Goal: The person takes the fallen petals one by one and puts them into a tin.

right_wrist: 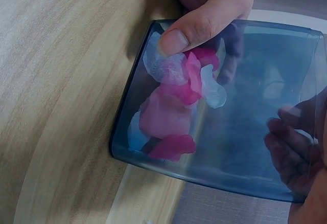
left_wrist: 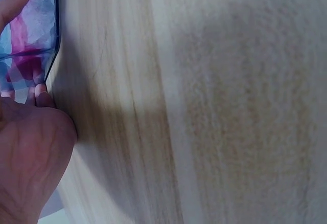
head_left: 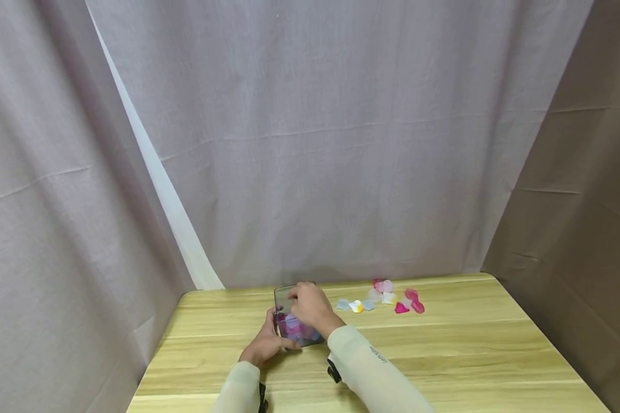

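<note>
A smoky, see-through plastic container (head_left: 282,297) stands on the table, with pink, white and lilac petals (right_wrist: 171,112) gathered in its bottom. My left hand (head_left: 270,344) grips its lower left side; in the right wrist view the thumb (right_wrist: 196,29) lies across the near wall, and the other fingers show behind it. At the container's top is my right hand (head_left: 310,306). Through the clear wall, its loosely bent fingers (right_wrist: 286,150) appear inside the upper part, above the petals, with nothing visible between them.
Loose petals lie to the right of the container on the wooden table (head_left: 470,344): a white and yellow one (head_left: 356,306), a dark pink one (head_left: 401,308) and several others. Grey curtains (head_left: 341,172) enclose the table's back and sides.
</note>
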Available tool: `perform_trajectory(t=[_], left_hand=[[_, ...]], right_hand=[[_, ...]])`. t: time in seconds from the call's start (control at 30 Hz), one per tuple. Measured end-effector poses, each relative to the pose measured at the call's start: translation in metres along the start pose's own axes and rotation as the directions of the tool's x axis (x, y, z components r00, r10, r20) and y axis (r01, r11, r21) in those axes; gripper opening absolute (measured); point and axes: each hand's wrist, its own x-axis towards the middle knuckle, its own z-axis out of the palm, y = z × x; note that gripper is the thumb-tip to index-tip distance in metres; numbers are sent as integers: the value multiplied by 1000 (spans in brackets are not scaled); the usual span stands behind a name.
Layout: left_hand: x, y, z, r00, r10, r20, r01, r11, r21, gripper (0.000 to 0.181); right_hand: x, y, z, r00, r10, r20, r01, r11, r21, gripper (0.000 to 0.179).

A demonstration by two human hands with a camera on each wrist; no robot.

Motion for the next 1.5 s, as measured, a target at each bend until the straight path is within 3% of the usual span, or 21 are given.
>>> perform_trajectory(t=[0.17,0.4,0.5,0.63,0.73,0.9,1.07,1.17,1.27,1.5], left_hand=[[3,0,4,1000,-4,-1,4,1000,-3,117],[5,-1,1,1000,4,23,-4,1000,-26,119],[4,-2,-1,1000,-1,16,2,999,-38,119],[3,-3,-5,1000,5,12,-5,1000,-22,117],[2,-4,-4,1000,12,21,-11,1000,-21,117],[2,-5,-3,998,40,42,-38,998,-50,116],[1,-4,-5,998,42,41,-41,999,-35,117],[1,-4,-8,999,36,33,-35,999,-24,117],[2,-4,-9,999,40,28,-40,999,-21,117],[5,-8,-4,998,48,38,-47,999,-24,118]], right_hand=[[-2,7,-3,995,-76,-60,80,995,63,26],[-24,11,-17,962,-181,-203,210,969,133,24],[-44,11,-23,932,-239,-273,279,953,119,22],[-73,14,-30,865,-339,-371,389,919,68,18],[-97,22,-36,842,-375,-388,426,903,54,18],[-129,45,-40,868,-335,-366,382,922,60,22],[-140,76,-31,911,-265,-316,283,959,9,21],[-136,99,-23,950,-190,-248,179,982,-68,18],[-126,123,-17,975,-110,-192,86,988,-129,20],[-99,163,-16,991,42,-125,-58,990,-132,31]])
